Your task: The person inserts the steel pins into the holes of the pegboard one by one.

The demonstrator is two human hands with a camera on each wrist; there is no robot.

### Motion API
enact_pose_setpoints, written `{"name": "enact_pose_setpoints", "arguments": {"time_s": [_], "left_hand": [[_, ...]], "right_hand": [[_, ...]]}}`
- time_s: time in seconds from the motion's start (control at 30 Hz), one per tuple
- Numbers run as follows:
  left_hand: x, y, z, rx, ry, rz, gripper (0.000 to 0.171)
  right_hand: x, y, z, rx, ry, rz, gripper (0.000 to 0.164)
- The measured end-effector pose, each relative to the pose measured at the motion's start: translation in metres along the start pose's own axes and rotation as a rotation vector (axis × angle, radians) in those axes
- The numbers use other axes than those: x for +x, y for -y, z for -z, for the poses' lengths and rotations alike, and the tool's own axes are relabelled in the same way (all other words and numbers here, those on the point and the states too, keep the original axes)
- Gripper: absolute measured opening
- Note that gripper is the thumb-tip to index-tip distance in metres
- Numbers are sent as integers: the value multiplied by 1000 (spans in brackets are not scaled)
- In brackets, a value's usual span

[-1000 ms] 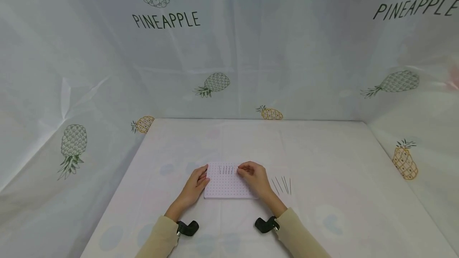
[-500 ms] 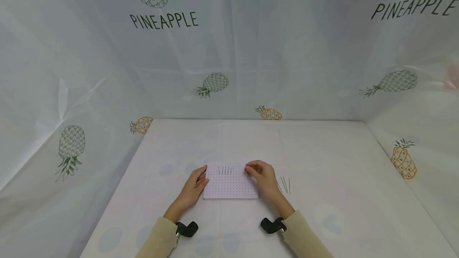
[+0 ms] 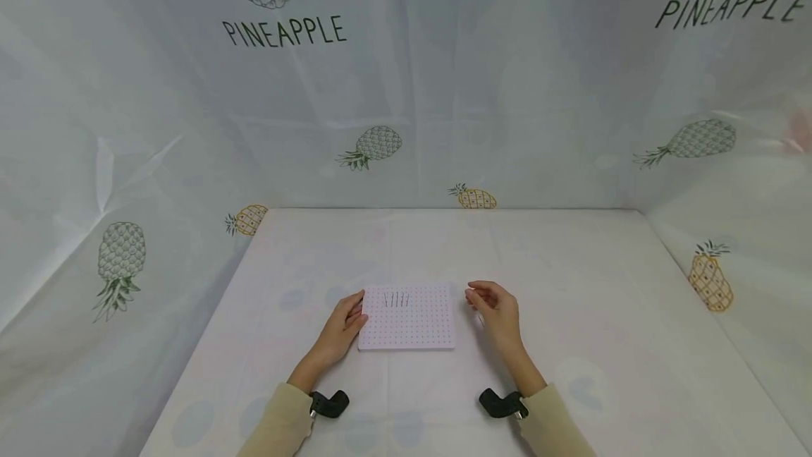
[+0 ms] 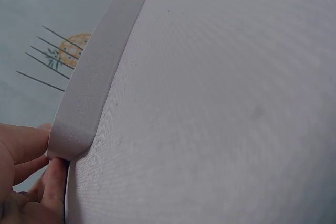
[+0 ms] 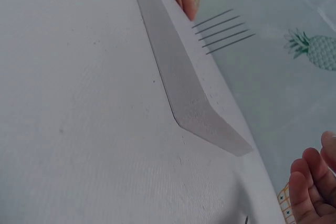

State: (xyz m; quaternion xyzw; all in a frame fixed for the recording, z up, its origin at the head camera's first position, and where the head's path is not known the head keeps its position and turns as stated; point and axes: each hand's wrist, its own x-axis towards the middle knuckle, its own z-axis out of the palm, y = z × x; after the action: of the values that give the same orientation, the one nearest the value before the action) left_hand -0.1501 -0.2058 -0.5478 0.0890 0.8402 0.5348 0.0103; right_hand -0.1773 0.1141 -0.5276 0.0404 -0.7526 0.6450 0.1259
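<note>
A white board (image 3: 406,330) with a grid of small holes lies on the table. My left hand (image 3: 336,336) holds its left edge, with thumb and fingers at the corner in the left wrist view. Several thin dark sticks (image 4: 47,61) stand up in a row near the board's far left. My right hand (image 3: 497,316) hovers just off the board's right side. Its fingers (image 5: 300,184) are loosely curled and nothing shows between them. A stick tip (image 5: 247,219) pokes in at the bottom of the right wrist view; the other loose sticks are mostly hidden by the hand.
A white cloth (image 3: 571,266) with faint round spots covers the table. Pineapple-printed sheets (image 3: 406,90) rise at the back and sides. Dark wrist mounts (image 3: 330,405) sit on both wrists.
My right hand has moved right, away from the row of standing sticks and off the board, covering the loose sticks seen before. The left hand has stayed on the board's edge.
</note>
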Motion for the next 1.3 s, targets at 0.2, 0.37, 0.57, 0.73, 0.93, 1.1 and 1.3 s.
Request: {"name": "enact_pose_setpoints", "arguments": {"time_s": [0.2,0.37,0.57,0.73,0.93,1.1,1.3], "left_hand": [[0,-1,1,6,-3,-14,52],[-1,-1,0,20,5,3,52],[0,4,-2,4,5,15,53],[1,5,-1,6,-3,12,53],[2,4,-1,15,-8,17,53],[1,4,-1,16,-10,13,53],[0,4,-1,16,-7,4,53]], "right_hand": [[-3,-1,17,-28,-69,-31,17],[-9,-2,29,-55,-107,-41,16],[-15,-10,41,-135,-179,-72,14],[-19,-15,48,-206,-225,-65,12],[-24,-19,54,-267,-253,-76,11],[-31,-23,56,-332,-273,-95,11],[-38,-25,56,-391,-288,-82,12]]}}
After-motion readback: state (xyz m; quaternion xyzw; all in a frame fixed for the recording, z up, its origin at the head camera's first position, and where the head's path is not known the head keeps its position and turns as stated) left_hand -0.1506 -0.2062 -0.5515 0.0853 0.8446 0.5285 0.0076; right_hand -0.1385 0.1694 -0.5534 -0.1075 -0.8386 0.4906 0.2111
